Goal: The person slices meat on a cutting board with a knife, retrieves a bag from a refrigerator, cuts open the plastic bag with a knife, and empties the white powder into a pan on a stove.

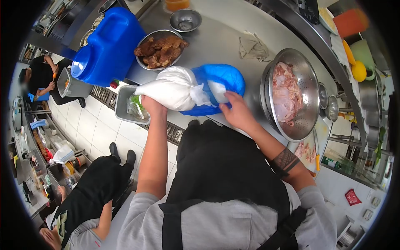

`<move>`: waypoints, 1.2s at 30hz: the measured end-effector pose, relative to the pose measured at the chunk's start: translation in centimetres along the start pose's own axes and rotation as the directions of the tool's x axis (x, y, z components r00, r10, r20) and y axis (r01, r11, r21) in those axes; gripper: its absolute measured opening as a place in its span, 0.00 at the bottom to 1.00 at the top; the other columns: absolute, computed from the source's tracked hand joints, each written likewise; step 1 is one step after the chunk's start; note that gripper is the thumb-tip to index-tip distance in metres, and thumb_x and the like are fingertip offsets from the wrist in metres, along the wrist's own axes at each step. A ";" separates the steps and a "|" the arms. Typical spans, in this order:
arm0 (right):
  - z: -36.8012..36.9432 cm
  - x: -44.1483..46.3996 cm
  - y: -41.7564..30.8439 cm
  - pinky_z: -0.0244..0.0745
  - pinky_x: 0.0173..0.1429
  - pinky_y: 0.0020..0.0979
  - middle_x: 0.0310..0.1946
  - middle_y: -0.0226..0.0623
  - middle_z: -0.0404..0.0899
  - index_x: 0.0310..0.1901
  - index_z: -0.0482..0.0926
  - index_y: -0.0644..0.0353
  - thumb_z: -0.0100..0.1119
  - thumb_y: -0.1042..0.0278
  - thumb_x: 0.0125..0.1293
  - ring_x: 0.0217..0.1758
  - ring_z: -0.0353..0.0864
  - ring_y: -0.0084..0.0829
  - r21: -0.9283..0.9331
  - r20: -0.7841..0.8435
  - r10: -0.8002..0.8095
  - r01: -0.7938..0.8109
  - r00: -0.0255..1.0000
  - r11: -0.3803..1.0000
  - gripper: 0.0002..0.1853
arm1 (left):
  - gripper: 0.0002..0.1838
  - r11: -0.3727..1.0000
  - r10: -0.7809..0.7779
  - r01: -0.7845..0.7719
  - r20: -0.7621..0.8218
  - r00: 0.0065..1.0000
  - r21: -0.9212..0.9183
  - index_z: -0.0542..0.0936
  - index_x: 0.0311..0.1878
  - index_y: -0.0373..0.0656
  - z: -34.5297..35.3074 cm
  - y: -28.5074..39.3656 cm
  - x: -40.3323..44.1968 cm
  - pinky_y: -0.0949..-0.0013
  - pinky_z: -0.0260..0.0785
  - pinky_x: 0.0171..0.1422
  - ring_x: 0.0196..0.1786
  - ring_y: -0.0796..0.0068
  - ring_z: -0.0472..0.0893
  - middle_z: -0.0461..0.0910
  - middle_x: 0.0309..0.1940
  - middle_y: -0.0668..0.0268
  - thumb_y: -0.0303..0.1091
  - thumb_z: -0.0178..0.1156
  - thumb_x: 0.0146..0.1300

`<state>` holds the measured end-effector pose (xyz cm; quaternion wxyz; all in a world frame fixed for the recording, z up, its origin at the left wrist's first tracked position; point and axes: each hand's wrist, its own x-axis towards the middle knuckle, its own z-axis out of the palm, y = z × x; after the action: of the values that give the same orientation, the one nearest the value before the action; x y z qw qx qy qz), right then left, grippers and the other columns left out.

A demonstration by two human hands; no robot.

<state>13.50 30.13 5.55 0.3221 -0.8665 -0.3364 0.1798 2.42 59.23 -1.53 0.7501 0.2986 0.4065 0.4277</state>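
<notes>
Nearest, the wearer's black apron (229, 162) faces the worktop's (216, 35) near edge. Near left, a co-worker in a dark apron (98, 181) stands on the white tiled floor (98, 135).

Left hand (154, 106): against the near left side of a plump white bag (168, 85); fingers mostly hidden by the bag, so grip cannot be told. Right hand (236, 108): fingers loosely curved, thumb held apart from them, by the bag's gathered end. Whether the fingertips pinch the pale plastic there, cannot tell.

White bag lies at the near edge of the worktop, overlapping a blue bag (233, 79) on its right.

Left of the bags, a grey bin (120, 104) with green scraps inside. To the right, a tilted steel colander (309, 93) holding raw meat (286, 98); beyond its right rim, a cutting board (324, 130) with meat scraps.

Farther: a steel bowl (157, 33) of browned meat (163, 51), large blue jug (118, 41) at its left, crumpled cloth (253, 47) to the right.

Farthest on the worktop: a smaller steel bowl (185, 21), then a tub of orange contents (177, 5).
</notes>
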 end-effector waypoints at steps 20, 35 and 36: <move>-3.6 7.2 0.3 0.82 0.48 0.43 0.35 0.47 0.89 0.40 0.90 0.59 0.65 0.66 0.66 0.39 0.89 0.46 -0.011 -0.098 0.138 -0.140 0.986 0.990 0.09 | 0.16 0.977 -0.138 0.122 -0.079 0.987 -0.177 0.76 0.62 0.35 -0.8 -1.4 1.0 0.54 0.84 0.58 0.55 0.55 0.87 0.83 0.58 0.53 0.33 0.52 0.79; 3.4 6.5 -6.7 0.74 0.69 0.37 0.59 0.44 0.83 0.58 0.83 0.61 0.78 0.65 0.61 0.66 0.80 0.38 0.281 -0.059 -0.232 0.239 0.971 0.930 0.25 | 0.20 0.972 -0.150 0.147 -0.001 0.989 -0.180 0.76 0.65 0.38 -1.2 -2.7 1.0 0.51 0.80 0.66 0.60 0.55 0.85 0.83 0.60 0.56 0.40 0.50 0.80; 4.1 7.2 -7.0 0.75 0.67 0.39 0.59 0.46 0.83 0.58 0.83 0.62 0.78 0.64 0.60 0.65 0.80 0.42 0.304 -0.072 -0.232 0.242 0.970 0.921 0.25 | 0.20 0.973 -0.143 0.140 -0.004 0.990 -0.181 0.76 0.65 0.38 -1.1 -2.6 0.8 0.51 0.80 0.66 0.60 0.55 0.85 0.83 0.60 0.56 0.40 0.50 0.80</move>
<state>13.13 40.89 6.59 0.4794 -0.7608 -0.4007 0.1753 2.80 58.85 -4.44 0.7992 0.1958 0.3928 0.4107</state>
